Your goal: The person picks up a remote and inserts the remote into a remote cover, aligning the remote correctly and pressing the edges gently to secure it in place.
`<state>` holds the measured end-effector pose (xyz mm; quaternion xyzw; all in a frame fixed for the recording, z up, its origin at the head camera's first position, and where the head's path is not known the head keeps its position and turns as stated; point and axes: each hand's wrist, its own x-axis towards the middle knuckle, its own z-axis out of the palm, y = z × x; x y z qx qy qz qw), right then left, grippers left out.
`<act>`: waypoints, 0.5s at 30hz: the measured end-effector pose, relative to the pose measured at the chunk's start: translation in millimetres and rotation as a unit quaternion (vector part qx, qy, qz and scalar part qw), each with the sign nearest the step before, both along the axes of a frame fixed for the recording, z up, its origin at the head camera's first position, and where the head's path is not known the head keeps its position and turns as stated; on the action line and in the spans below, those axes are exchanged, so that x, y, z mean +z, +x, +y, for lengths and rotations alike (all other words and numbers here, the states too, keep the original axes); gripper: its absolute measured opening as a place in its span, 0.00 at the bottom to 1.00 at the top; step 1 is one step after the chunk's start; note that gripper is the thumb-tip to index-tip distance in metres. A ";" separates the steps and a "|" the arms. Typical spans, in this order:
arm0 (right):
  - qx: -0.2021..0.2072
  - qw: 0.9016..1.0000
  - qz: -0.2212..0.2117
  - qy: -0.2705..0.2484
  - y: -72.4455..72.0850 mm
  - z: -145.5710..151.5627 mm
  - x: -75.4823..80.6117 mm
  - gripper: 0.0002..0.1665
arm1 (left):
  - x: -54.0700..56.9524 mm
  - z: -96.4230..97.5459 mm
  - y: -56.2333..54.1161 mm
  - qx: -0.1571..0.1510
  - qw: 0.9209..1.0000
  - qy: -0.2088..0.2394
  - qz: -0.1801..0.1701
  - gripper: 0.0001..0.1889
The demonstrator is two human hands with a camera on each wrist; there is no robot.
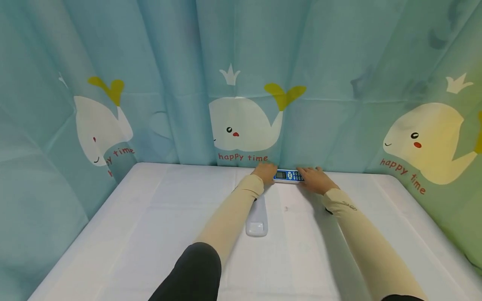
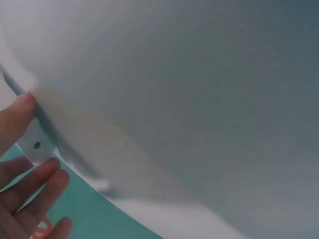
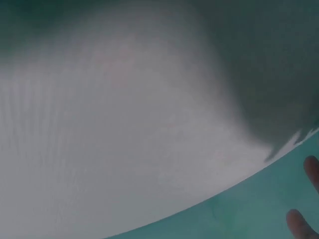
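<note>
A remote control (image 1: 289,176) with a blue face, small screen and several buttons lies crosswise near the table's far edge. My left hand (image 1: 265,172) grips its left end; in the left wrist view the thumb (image 2: 22,109) is on one side of the white end and fingers (image 2: 42,191) are on the other. At the right end, my right hand (image 1: 316,179) holds the remote and covers that end. Only two fingertips (image 3: 311,172) show in the right wrist view, and the thumb is hidden. Below the left wrist lies a long pale grey-white object (image 1: 257,217), partly covered by the sleeve.
The white table (image 1: 180,234) has rounded far corners. Right behind it hangs a blue-green curtain (image 1: 339,62) with whale prints, touching or close to the far edge. Both forearms, in beige sleeves (image 1: 229,221), reach across the table.
</note>
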<state>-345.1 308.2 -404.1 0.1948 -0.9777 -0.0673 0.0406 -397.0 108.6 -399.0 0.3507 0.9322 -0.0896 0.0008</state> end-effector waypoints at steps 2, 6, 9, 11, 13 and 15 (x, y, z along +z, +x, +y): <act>0.003 1.000 0.005 -0.002 1.3 -2.3 0.2 0.34 | -0.8 -3.5 -0.2 -0.004 1.000 0.009 0.000 0.25; 0.005 1.000 0.026 -0.013 5.9 -6.7 3.1 0.37 | 3.0 -12.6 1.0 -0.014 1.000 0.016 0.003 0.26; 0.013 0.998 0.063 -0.024 12.4 -9.7 8.7 0.37 | 11.8 -20.8 6.4 -0.025 0.999 0.013 0.025 0.27; 0.022 0.995 0.090 -0.033 18.0 -11.6 13.2 0.37 | 19.3 -26.9 12.8 -0.031 0.999 0.016 0.040 0.28; 0.030 0.992 0.113 -0.042 24.7 -14.0 17.9 0.37 | 27.3 -33.5 20.8 -0.035 0.998 0.024 0.052 0.28; 0.037 0.989 0.134 -0.053 32.2 -16.8 22.1 0.37 | 34.4 -40.7 30.0 -0.037 0.997 0.035 0.059 0.29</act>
